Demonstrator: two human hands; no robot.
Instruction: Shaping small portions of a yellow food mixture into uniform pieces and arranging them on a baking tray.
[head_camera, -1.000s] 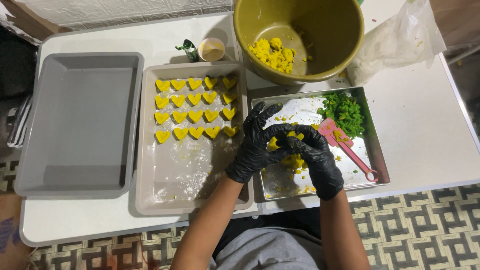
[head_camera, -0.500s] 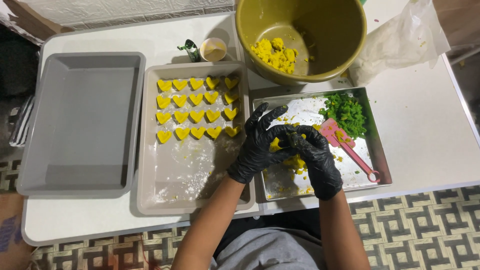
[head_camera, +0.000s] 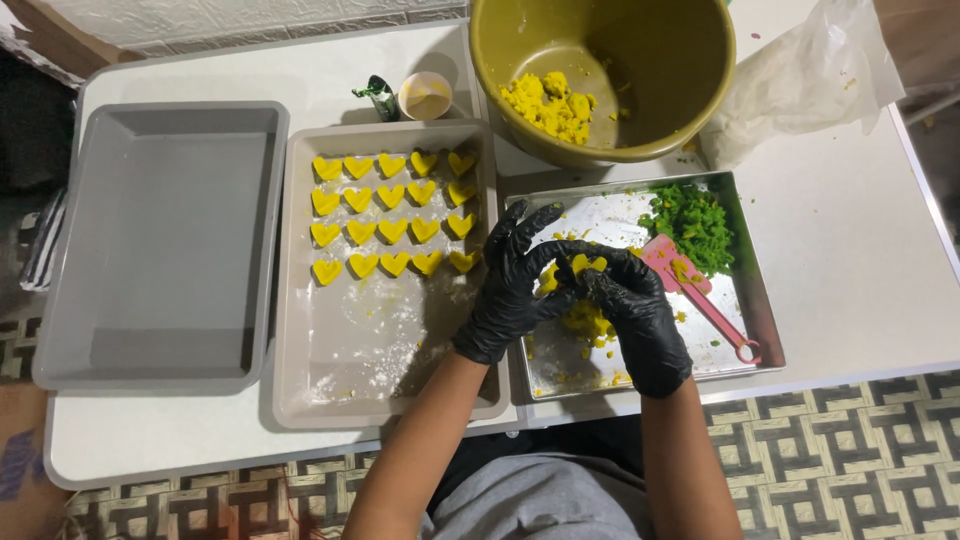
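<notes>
Both hands wear black gloves and meet over the metal tray (head_camera: 755, 300). My left hand (head_camera: 510, 285) and my right hand (head_camera: 630, 310) together pinch a small piece of yellow dough (head_camera: 582, 266), shaping it between the fingertips. More yellow dough crumbs (head_camera: 585, 322) lie on the tray under the hands. To the left, a floured grey pan (head_camera: 385, 340) carries several rows of yellow heart-shaped pieces (head_camera: 392, 212). A pile of green filling (head_camera: 692, 222) sits at the tray's far right corner, with a pink spatula (head_camera: 700, 295) beside it.
A big olive bowl (head_camera: 660, 90) with yellow dough (head_camera: 548, 102) stands at the back. An unfilled grey pan (head_camera: 160, 240) sits at far left. A small cup (head_camera: 424, 95) and a clear plastic bag (head_camera: 810, 75) rest on the white table (head_camera: 860, 280).
The hands have stayed over the metal tray, fingers shifting slightly as they work the yellow piece. Nothing else has moved.
</notes>
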